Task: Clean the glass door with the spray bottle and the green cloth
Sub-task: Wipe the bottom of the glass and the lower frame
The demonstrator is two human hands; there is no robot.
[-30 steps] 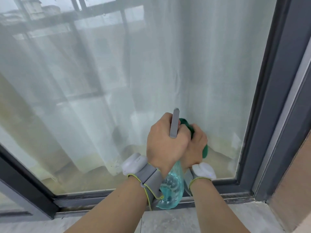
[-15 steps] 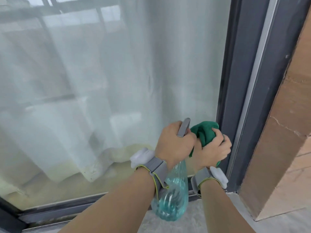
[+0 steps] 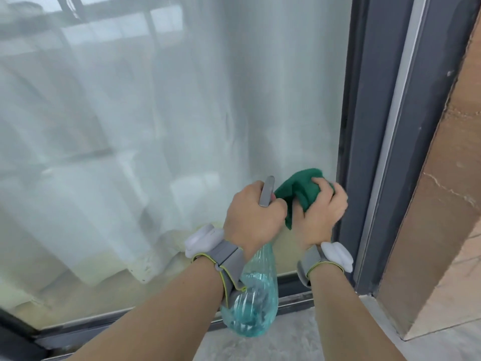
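1. Over the last second the view swings rightward; the dark door frame (image 3: 364, 126) and the brown wall (image 3: 442, 204) now fill the right side, where earlier the frame stood farther off.
2. The right hand (image 3: 321, 209) has carried the green cloth (image 3: 296, 190) from low on the pane to the glass door (image 3: 182, 113) at its right edge, just beside the frame; its fingers clench the bunched cloth; whether the cloth presses the pane I cannot tell.
3. The left hand (image 3: 253, 217) keeps its grip on the neck of the spray bottle (image 3: 251, 303), the grey nozzle poking up above the knuckles, the clear body with blue liquid hanging below the wrist; both wrists wear grey bands.
4. My reading: wiping has reached the lower right corner of the pane; the strip along the frame looks next; the pane to the left may still need work.
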